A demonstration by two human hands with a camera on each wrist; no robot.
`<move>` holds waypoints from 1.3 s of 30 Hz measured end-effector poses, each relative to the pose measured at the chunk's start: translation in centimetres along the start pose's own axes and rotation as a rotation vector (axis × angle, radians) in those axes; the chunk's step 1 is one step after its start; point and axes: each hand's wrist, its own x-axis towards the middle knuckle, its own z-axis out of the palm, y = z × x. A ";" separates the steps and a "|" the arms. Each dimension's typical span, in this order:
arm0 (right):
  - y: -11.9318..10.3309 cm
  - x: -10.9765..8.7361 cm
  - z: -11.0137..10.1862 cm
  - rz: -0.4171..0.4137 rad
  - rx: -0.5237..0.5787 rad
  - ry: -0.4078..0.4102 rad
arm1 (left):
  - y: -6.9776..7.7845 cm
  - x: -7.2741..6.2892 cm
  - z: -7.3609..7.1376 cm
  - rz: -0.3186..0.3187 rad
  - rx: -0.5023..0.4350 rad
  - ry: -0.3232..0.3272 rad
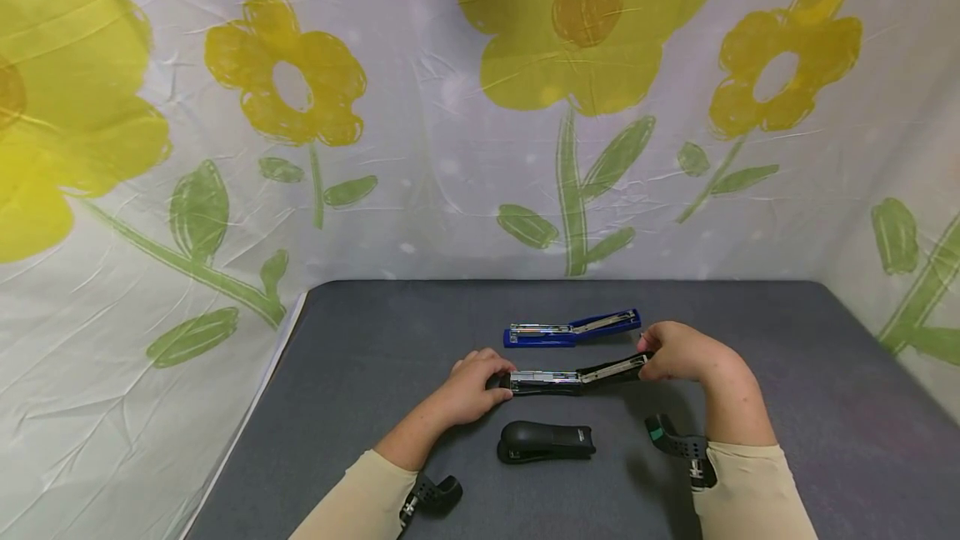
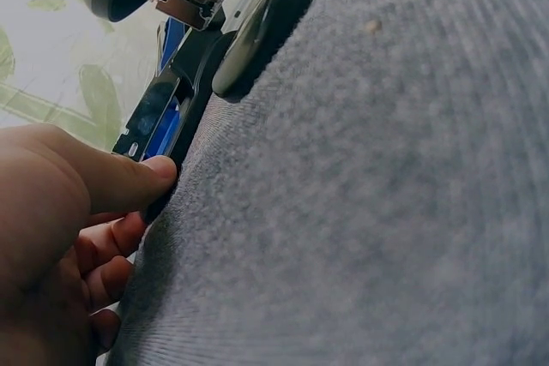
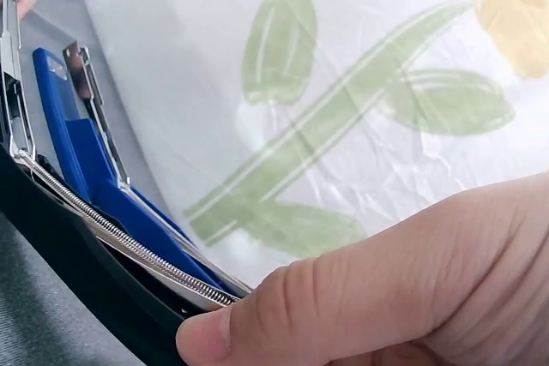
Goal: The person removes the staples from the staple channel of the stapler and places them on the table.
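An opened-out black stapler (image 1: 544, 390) lies across the middle of the dark table, its metal staple channel facing up. At its left end my left hand (image 1: 474, 387) pinches the base between thumb and fingers; the left wrist view shows the thumb (image 2: 137, 179) on the base's edge. My right hand (image 1: 688, 354) grips the other end, which is tilted up. A long spring (image 3: 141, 244) runs inside that raised part in the right wrist view. Just behind is a blue stapler (image 1: 542, 340), also opened out, with neither hand visibly holding it.
Nearer me, a folded black stapler (image 1: 546, 442) lies on the grey table (image 1: 360, 373), between my forearms. Black camera mounts (image 1: 678, 443) are strapped to both wrists. A white cloth with yellow flowers (image 1: 420, 190) hangs behind the table and at its sides.
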 end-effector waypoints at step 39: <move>-4.6 4.1 8.0 -0.318 -0.256 -0.070 | -0.4 0.1 0.0 0.009 -0.019 0.038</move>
